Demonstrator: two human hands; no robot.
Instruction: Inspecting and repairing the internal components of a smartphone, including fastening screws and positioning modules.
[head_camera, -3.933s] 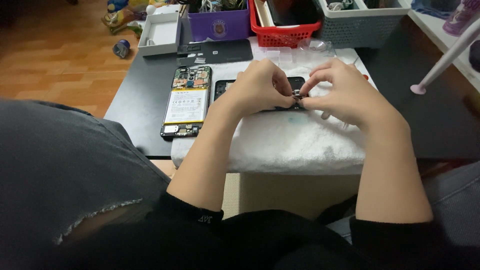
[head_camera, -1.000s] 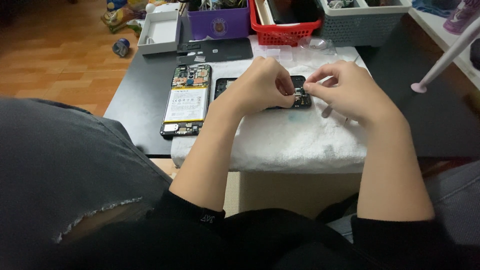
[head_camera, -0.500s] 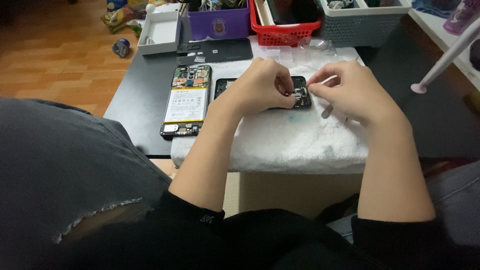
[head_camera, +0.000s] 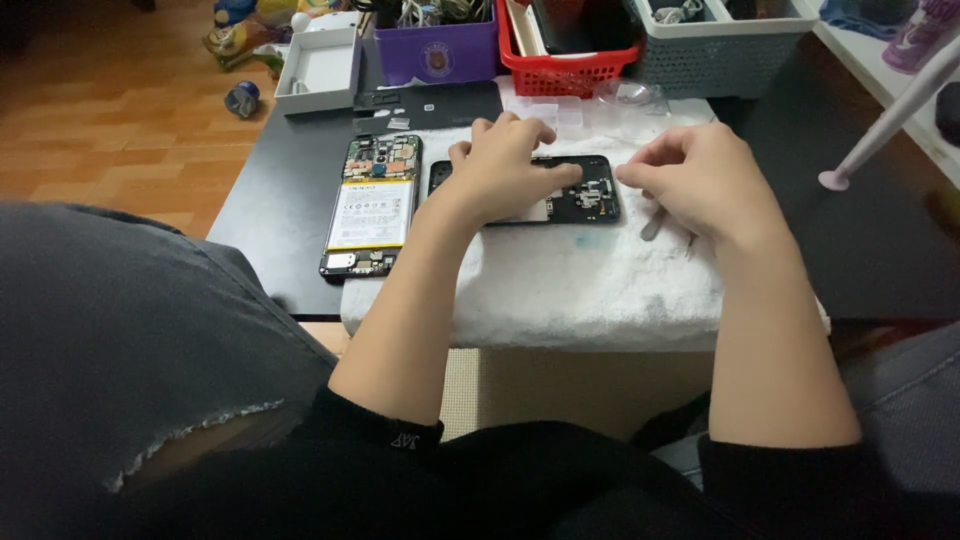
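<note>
Lighting is dim to moderate, soft and diffuse, no hard-edged shadows. The white fluffy towel (head_camera: 590, 280) is the brightest area, slightly washed out with little texture in the highlights. The matte black tabletop (head_camera: 270, 230) shows a faint sheen, no strong glare. The warm orange wooden floor (head_camera: 110, 110) at upper left is evenly lit with a colour cast. The left hand (head_camera: 505, 165) and right hand (head_camera: 700, 180) cast only faint shadows onto the towel. The dark grey fabric (head_camera: 130, 350) in the lower foreground is underexposed, soft and out of focus. Overall image is mildly soft and noisy; small parts on the black rectangular phone frame (head_camera: 585, 200) barely resolve. Slight wide-angle stretch at edges.
</note>
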